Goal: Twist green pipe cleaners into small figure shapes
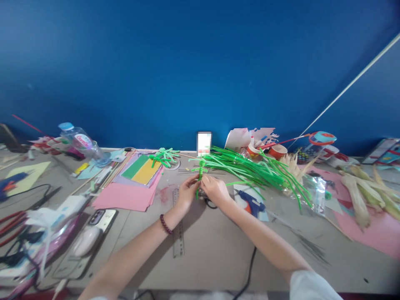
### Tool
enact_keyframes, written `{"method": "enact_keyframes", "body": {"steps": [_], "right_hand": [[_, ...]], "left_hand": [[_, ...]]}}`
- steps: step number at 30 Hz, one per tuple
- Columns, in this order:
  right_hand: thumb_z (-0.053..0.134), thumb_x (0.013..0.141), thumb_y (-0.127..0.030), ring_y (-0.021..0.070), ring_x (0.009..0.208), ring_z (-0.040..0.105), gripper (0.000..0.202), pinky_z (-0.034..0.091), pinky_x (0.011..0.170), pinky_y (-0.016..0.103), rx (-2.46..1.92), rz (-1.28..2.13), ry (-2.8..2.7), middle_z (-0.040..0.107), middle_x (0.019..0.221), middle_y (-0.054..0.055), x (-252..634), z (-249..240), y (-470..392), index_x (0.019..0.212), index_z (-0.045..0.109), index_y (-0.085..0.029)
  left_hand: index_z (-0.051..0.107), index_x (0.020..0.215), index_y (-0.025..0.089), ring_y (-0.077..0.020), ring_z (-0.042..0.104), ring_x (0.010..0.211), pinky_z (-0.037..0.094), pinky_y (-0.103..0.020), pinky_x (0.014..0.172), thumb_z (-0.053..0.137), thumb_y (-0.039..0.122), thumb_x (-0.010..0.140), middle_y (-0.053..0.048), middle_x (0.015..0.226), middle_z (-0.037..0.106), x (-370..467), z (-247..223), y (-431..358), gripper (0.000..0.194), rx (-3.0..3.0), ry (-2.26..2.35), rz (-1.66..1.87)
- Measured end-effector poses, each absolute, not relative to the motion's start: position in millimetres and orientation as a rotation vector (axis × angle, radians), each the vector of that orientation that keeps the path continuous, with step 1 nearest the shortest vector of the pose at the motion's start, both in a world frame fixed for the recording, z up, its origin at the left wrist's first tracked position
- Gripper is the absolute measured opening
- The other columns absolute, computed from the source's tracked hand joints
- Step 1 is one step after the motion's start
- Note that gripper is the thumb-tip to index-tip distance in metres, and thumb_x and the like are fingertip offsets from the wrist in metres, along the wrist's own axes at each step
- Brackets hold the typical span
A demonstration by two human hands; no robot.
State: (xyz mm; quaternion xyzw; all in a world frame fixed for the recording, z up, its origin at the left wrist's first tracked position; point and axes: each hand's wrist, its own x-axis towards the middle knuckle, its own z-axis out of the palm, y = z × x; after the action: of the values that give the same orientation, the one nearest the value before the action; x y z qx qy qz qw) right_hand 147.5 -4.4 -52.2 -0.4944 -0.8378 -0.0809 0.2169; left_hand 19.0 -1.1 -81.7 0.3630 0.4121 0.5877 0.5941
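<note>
My left hand (187, 191) and my right hand (215, 189) meet over the middle of the table, fingers closed around a green pipe-cleaner figure (201, 165). The figure stands upright between them, with thin arms sticking out sideways near its top. Its lower part is mostly hidden by my fingers. A clear ruler (179, 237) lies under and beside my left forearm. Close to my right wrist, a blue glue gun (254, 204) rests on a pale sheet. Just beyond my right hand spreads a pile of green pipe cleaners (250, 168).
Pink paper (125, 198) and coloured sheets (142, 168) lie left, with another green pipe-cleaner piece (165, 156) behind. A bottle (83, 141), phone (106, 216) and white mouse (87, 241) are further left. Corn husks (359, 196) lie right. A blue wall (200, 75) rises behind.
</note>
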Motion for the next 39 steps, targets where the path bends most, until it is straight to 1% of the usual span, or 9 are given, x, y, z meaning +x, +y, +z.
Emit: {"method": "enact_keyframes", "body": {"steps": [5,8,11,14,19,23,30,39], "right_hand": [[0.046,0.089,-0.015,0.0145,0.068,0.056,0.011,0.03,0.054,0.024,-1.312,-0.274,-2.362,0.062,0.076,0.003,148.3,-57.6,-4.1,0.081,0.053,-0.018],[0.046,0.089,-0.015,0.0154,0.073,0.056,0.009,0.033,0.056,0.023,-1.265,-0.315,-2.37,0.063,0.085,0.006,149.5,-59.4,-4.2,0.087,0.054,-0.017],[0.045,0.09,-0.014,0.0161,0.079,0.057,0.011,0.037,0.06,0.024,-1.218,-0.354,-2.38,0.064,0.092,0.008,150.4,-57.9,-4.8,0.086,0.055,-0.016],[0.044,0.091,-0.015,0.0164,0.081,0.056,0.012,0.039,0.063,0.024,-1.168,-0.361,-2.379,0.064,0.097,0.009,151.2,-54.9,-5.4,0.085,0.055,-0.016],[0.044,0.091,-0.015,0.0168,0.081,0.056,0.014,0.04,0.064,0.025,-1.151,-0.336,-2.37,0.064,0.094,0.009,151.8,-53.1,-5.7,0.083,0.055,-0.017],[0.043,0.09,-0.013,0.0175,0.084,0.056,0.015,0.041,0.065,0.025,-1.148,-0.331,-2.373,0.063,0.095,0.009,152.1,-54.5,-5.6,0.086,0.056,-0.016],[0.043,0.09,-0.012,0.0181,0.087,0.056,0.014,0.042,0.065,0.025,-1.164,-0.308,-2.369,0.063,0.096,0.01,152.6,-57.6,-5.4,0.088,0.057,-0.016],[0.042,0.091,-0.014,0.0172,0.085,0.056,0.016,0.042,0.064,0.024,-1.21,-0.363,-2.346,0.064,0.097,0.009,150.8,-57.6,-6.6,0.087,0.058,-0.016]], "left_hand": [[0.072,0.083,0.017,-0.0151,0.06,0.069,0.046,-0.028,0.068,0.078,0.023,0.055,-0.005,0.082,0.071,22.1,-75.2,-6.1,0.029,0.763,0.972,1.396],[0.072,0.081,0.017,-0.0175,0.062,0.075,0.046,-0.031,0.074,0.077,0.022,0.056,-0.005,0.085,0.072,22.9,-72.2,-7.9,0.026,0.773,1.002,1.404],[0.072,0.08,0.018,-0.0188,0.063,0.08,0.045,-0.032,0.08,0.075,0.022,0.059,-0.006,0.088,0.072,22.8,-70.2,-8.1,0.022,0.804,1.03,1.398],[0.073,0.081,0.018,-0.0184,0.063,0.082,0.045,-0.032,0.081,0.074,0.022,0.06,-0.006,0.09,0.072,22.1,-69.8,-7.5,0.021,0.81,1.028,1.404],[0.072,0.086,0.017,-0.0193,0.063,0.083,0.046,-0.031,0.078,0.075,0.025,0.061,-0.007,0.092,0.072,20.6,-70.9,-6.9,0.026,0.857,1.041,1.429],[0.072,0.083,0.017,-0.0202,0.063,0.081,0.047,-0.031,0.075,0.076,0.026,0.06,-0.007,0.089,0.072,19.1,-72.6,-4.6,0.024,0.924,1.109,1.454],[0.073,0.08,0.018,-0.0206,0.062,0.087,0.046,-0.03,0.08,0.075,0.024,0.062,-0.008,0.091,0.07,18.5,-75.3,-3.3,0.019,1.017,1.05,1.499],[0.072,0.087,0.018,-0.0195,0.063,0.088,0.044,-0.032,0.085,0.075,0.022,0.062,-0.006,0.096,0.072,21.6,-68.3,-10.8,0.026,0.825,0.991,1.43]]}}
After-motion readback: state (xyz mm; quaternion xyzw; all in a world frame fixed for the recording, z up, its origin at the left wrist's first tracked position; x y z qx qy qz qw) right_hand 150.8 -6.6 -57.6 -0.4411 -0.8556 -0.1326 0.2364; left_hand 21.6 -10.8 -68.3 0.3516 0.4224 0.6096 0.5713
